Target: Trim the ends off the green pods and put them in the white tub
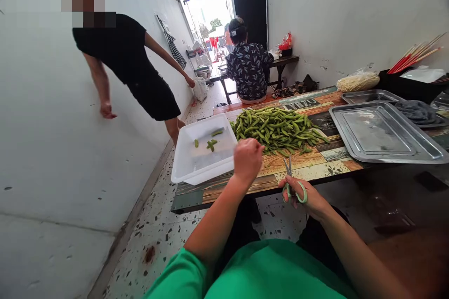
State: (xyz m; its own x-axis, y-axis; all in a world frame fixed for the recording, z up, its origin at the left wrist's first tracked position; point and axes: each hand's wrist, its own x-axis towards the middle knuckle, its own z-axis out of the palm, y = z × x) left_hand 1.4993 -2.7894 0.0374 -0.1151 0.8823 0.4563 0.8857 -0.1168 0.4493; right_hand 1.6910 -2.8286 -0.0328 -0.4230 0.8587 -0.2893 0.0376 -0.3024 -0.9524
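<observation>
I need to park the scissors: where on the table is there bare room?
Bare tabletop shows between the pod pile and the front metal tray, right of the scissors. Crowded: the far right, with a second tray, dark cloth and black box.

Can't tell if the left hand (247,156) over the table (326,173) holds anything tbh, green shirt (270,271) gets cropped.

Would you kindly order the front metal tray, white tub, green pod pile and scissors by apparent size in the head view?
1. Front metal tray
2. White tub and green pod pile: too alike to rank
3. Scissors
</observation>
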